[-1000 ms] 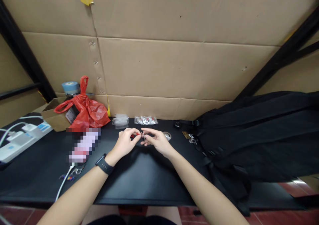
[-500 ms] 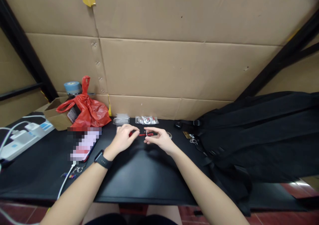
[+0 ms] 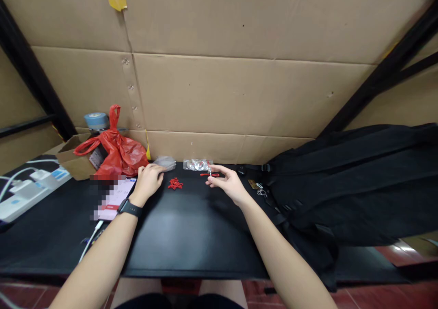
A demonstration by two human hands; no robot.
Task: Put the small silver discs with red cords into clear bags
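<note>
My right hand [image 3: 224, 183] pinches a small shiny metal charm [image 3: 210, 172] between thumb and fingertips. A red cord loop [image 3: 215, 175] runs from the charm through the gap between the fingers. My left hand [image 3: 148, 181] reaches to the near edge of some clear plastic bags [image 3: 166, 163], its fingers loosely apart. Whether the fingertips touch the bags is hard to tell. Between the hands lies a small heap of red cords [image 3: 175, 184]. Behind my right hand, a clear packet with round metallic pieces [image 3: 196, 164] rests by the cardboard wall.
A phone [image 3: 114, 199] with a white cable lies left of my left wrist. Beyond it are a red plastic bag [image 3: 121, 154], a cardboard box [image 3: 73, 158] and a power strip [image 3: 34, 190]. A black backpack [image 3: 352, 185] fills the right side, with keys [image 3: 262, 191] beside it.
My left hand has moved left, away from the red cord, to the plastic bags, uncovering the red heap. My right hand still holds the charm, slightly farther right and away from me.
</note>
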